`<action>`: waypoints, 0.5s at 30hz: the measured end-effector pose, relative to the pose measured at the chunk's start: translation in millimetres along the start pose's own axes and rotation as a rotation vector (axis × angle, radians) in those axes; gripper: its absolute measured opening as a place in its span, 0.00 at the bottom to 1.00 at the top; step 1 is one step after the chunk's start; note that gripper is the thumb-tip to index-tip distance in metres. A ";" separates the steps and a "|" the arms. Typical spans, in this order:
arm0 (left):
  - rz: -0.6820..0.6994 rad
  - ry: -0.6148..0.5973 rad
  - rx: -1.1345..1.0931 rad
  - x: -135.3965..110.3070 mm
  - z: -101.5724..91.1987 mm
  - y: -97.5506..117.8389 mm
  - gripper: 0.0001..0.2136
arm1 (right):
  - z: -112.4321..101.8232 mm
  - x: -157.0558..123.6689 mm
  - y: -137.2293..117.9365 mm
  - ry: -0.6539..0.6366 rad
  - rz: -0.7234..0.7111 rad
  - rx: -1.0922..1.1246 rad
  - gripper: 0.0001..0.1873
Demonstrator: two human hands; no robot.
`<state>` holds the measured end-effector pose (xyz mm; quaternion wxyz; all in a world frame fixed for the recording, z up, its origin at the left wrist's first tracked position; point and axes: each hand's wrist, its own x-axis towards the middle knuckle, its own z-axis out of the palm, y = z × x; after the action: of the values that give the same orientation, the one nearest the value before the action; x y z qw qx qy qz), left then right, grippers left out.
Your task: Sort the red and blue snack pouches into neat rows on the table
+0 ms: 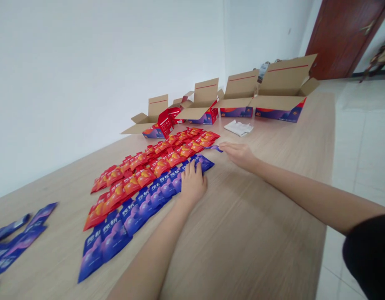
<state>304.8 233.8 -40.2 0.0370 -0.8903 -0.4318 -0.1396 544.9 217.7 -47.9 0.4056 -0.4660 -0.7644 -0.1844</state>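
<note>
Rows of pouches (145,177), cartons (281,100) seemingly behind

The head-worn view looks forward and down from above the edge of the long wooden counter (242,250), rolled so the counter climbs from lower left to upper right. The left hand (193,183) and right hand (239,155) appear close by in mid-frame, while the white wall (101,75) fills the upper left and a distant red door (339,41) stands at upper right.
</note>
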 end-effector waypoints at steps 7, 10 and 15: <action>0.073 -0.084 0.067 3.9 10.8 -3.1 0.25 | 24.7 -6.9 10.5 -0.212 -0.109 -0.030 0.21; 0.085 -0.110 0.084 3.8 11.0 -2.4 0.25 | 31.3 -8.6 11.5 -0.282 -0.066 -0.024 0.22; 0.080 -0.093 0.063 3.7 12.5 -2.2 0.25 | 39.0 -7.4 13.2 -0.338 0.014 0.052 0.21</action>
<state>307.9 240.3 -51.3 0.0502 -0.9107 -0.4015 -0.0827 540.5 245.8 -78.6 0.2842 -0.4849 -0.8231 -0.0808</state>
